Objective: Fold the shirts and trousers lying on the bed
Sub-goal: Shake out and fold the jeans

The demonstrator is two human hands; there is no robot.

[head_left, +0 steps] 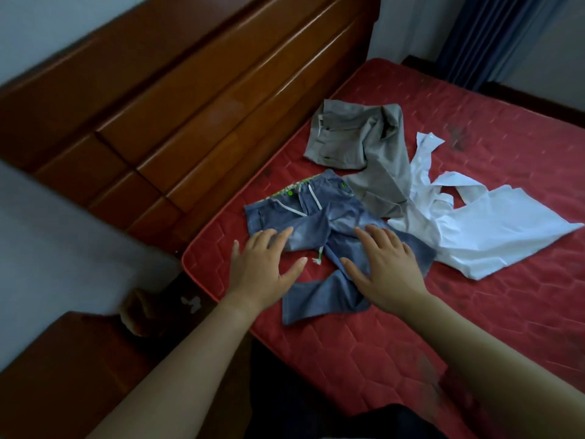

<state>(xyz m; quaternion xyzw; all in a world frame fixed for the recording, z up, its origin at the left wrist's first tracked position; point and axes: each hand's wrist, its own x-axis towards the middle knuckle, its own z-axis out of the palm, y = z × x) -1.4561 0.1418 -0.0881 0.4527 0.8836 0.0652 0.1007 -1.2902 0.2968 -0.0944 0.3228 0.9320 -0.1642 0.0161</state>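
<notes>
Clearly nothing is folded yet. The left hand (262, 264) and right hand (383, 264) press flat, fingers spread, on the small crumpled blue denim trousers (316, 223) near the red quilted bed's (474, 327) corner. Behind lie the grey cloth trousers (364, 144) and the white cotton shirt (474, 236), still messy.

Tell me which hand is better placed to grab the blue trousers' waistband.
Left, probably. The left hand lies open on the blue trousers just below the waistband; the right hand rests farther down a leg, nearer the white shirt.
</notes>
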